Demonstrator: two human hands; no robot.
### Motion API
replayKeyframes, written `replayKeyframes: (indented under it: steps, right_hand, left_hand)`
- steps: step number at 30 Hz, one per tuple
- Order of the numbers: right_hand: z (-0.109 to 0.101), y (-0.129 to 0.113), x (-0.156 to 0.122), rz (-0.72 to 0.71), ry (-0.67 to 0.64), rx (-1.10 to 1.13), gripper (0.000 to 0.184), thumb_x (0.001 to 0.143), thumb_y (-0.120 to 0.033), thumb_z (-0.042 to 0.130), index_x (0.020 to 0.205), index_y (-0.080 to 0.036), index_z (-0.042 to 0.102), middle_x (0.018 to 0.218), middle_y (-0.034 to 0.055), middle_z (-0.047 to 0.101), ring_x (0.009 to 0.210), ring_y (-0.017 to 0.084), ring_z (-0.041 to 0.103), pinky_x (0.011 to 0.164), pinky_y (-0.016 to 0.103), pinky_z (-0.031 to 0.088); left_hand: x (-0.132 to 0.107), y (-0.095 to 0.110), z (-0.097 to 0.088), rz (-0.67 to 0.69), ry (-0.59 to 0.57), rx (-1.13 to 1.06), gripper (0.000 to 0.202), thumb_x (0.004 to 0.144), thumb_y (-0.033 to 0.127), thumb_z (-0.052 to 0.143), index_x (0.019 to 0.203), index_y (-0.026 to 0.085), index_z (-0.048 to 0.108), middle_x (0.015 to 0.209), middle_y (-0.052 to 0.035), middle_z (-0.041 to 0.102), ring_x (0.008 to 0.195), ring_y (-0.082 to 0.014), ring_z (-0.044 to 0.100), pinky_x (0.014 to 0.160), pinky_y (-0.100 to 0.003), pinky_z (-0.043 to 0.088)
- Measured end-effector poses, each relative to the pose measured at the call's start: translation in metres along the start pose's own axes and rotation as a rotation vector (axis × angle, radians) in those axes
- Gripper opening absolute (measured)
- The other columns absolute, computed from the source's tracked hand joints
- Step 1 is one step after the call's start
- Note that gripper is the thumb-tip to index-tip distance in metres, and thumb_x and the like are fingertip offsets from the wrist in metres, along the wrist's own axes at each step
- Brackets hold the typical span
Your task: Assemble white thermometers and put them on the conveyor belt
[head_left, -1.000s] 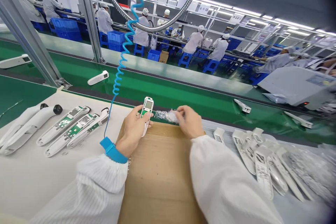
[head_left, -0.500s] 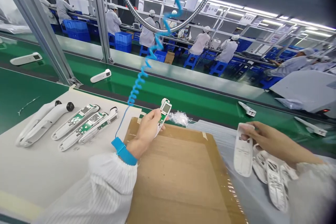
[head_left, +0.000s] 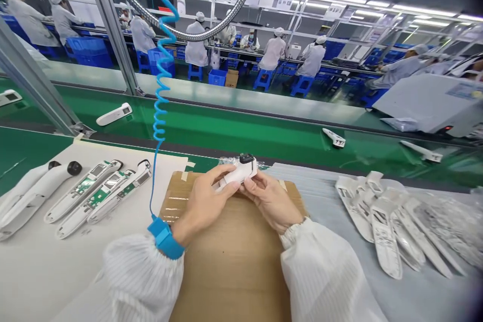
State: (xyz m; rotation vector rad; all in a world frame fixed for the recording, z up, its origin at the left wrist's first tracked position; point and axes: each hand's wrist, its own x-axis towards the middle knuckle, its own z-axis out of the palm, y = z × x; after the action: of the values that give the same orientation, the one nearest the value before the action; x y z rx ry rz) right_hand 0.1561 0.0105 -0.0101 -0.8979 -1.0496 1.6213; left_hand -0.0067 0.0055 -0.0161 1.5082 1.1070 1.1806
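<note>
Over the cardboard sheet (head_left: 234, 251), both hands are closed around a white infrared thermometer (head_left: 238, 173) with a black tip. My left hand (head_left: 207, 196) grips its handle end, and my right hand (head_left: 269, 196) holds it near the head. The fingers cover much of the body, so I cannot tell whether its two shell halves are fully joined. Several thermometer halves with green circuit boards (head_left: 94, 181) lie to the left, beside two white thermometer bodies (head_left: 37, 193) with black tips. Loose white shell covers (head_left: 385, 241) are piled at the right.
A blue coiled cord (head_left: 160, 85) runs up from the blue wrist strap (head_left: 166, 238). Behind the bench, a green conveyor belt (head_left: 226, 128) carries spaced thermometers. A metal post (head_left: 113, 30) rises at left. Clear plastic bags (head_left: 449, 216) lie far right. Co-workers sit beyond the belt.
My right hand has come in from the shell pile to the middle with a white cover. Both hands now hold the thermometer together, its circuit board no longer showing. The view has shifted right.
</note>
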Motion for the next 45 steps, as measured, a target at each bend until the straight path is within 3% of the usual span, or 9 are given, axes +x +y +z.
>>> replayKeyframes:
  steps: [5, 10, 15, 19, 23, 31, 36, 40, 45]
  right_hand:
    - [0.002, 0.004, -0.001, -0.115, 0.007, -0.059, 0.04, 0.077, -0.049, 0.075, 0.106, -0.022, 0.069, 0.109, 0.0066, 0.069, 0.104, 0.024, 0.063, 0.099, 0.041, 0.047]
    - [0.017, 0.001, 0.0, 0.044, 0.219, 0.336, 0.058, 0.084, -0.075, 0.043, 0.09, -0.023, 0.067, 0.085, 0.0061, 0.068, 0.096, 0.025, 0.064, 0.092, 0.042, 0.051]
    - [0.017, 0.0, 0.001, 0.094, 0.356, 0.385, 0.056, 0.082, -0.072, 0.042, 0.052, -0.025, 0.042, 0.045, -0.0024, 0.029, 0.059, 0.022, 0.054, 0.078, 0.042, 0.054]
    - [0.008, -0.007, -0.003, 0.082, 0.149, 0.357, 0.044, 0.084, -0.064, 0.052, 0.075, -0.022, 0.059, 0.067, 0.0023, 0.056, 0.077, 0.022, 0.061, 0.081, 0.038, 0.053]
    - [0.016, -0.003, -0.009, 0.041, -0.027, 0.341, 0.036, 0.085, -0.055, 0.062, 0.1, -0.023, 0.065, 0.104, 0.0056, 0.066, 0.105, 0.023, 0.061, 0.091, 0.038, 0.052]
    - [0.039, 0.021, -0.008, 0.09, 0.126, 0.452, 0.037, 0.081, -0.055, 0.067, 0.094, -0.021, 0.068, 0.106, 0.008, 0.069, 0.111, 0.025, 0.061, 0.096, 0.038, 0.052]
    - [0.021, 0.019, 0.001, -0.025, 0.331, 0.244, 0.042, 0.078, -0.055, 0.072, 0.103, -0.021, 0.068, 0.115, 0.007, 0.067, 0.105, 0.021, 0.062, 0.095, 0.036, 0.051]
    - [0.017, 0.015, 0.0, 0.014, 0.399, 0.084, 0.045, 0.076, -0.055, 0.073, 0.107, -0.022, 0.069, 0.116, 0.0051, 0.067, 0.09, 0.015, 0.061, 0.08, 0.029, 0.052]
    - [0.016, 0.016, -0.001, 0.01, 0.357, 0.011, 0.049, 0.071, -0.057, 0.078, 0.104, -0.021, 0.069, 0.105, 0.003, 0.066, 0.082, 0.012, 0.056, 0.074, 0.025, 0.048]
  left_hand:
    - [-0.004, 0.005, 0.005, 0.025, 0.014, 0.132, 0.035, 0.094, 0.037, 0.055, 0.127, 0.027, 0.059, 0.129, -0.0028, 0.062, 0.117, -0.0209, 0.059, 0.1, -0.032, 0.046]
    - [-0.018, 0.017, 0.019, 0.072, -0.16, 0.567, 0.04, 0.098, 0.044, 0.041, 0.133, 0.027, 0.054, 0.123, -0.0067, 0.065, 0.106, -0.0283, 0.064, 0.085, -0.035, 0.047]
    - [-0.02, 0.017, 0.024, 0.055, -0.299, 0.819, 0.056, 0.093, 0.06, 0.041, 0.133, 0.023, 0.052, 0.086, -0.0103, 0.072, 0.074, -0.0307, 0.067, 0.065, -0.033, 0.043]
    - [-0.01, 0.012, 0.015, -0.003, -0.207, 0.923, 0.054, 0.092, 0.064, 0.04, 0.119, 0.023, 0.062, 0.082, -0.0114, 0.071, 0.076, -0.0316, 0.068, 0.067, -0.034, 0.045]
    - [-0.008, 0.013, 0.012, 0.181, 0.049, 0.751, 0.052, 0.092, 0.056, 0.051, 0.133, 0.024, 0.049, 0.124, -0.0094, 0.064, 0.114, -0.0287, 0.059, 0.092, -0.037, 0.045]
    - [-0.014, 0.016, 0.021, 0.335, 0.069, 0.632, 0.035, 0.099, 0.038, 0.043, 0.129, 0.024, 0.053, 0.13, -0.0065, 0.061, 0.118, -0.0238, 0.057, 0.099, -0.034, 0.044]
    - [0.018, 0.015, -0.029, -0.033, -0.193, 0.776, 0.04, 0.088, 0.051, 0.057, 0.119, 0.026, 0.06, 0.1, -0.0053, 0.072, 0.088, -0.0273, 0.067, 0.073, -0.033, 0.049]
    - [0.083, 0.017, -0.085, -0.265, -0.031, 0.87, 0.045, 0.085, 0.05, 0.061, 0.117, 0.018, 0.059, 0.085, -0.006, 0.071, 0.069, -0.0206, 0.067, 0.064, -0.028, 0.048]
    - [0.156, 0.005, -0.126, -0.294, 0.09, 1.027, 0.037, 0.087, 0.024, 0.061, 0.122, 0.013, 0.057, 0.115, -0.0123, 0.067, 0.101, -0.0214, 0.064, 0.089, -0.033, 0.048]
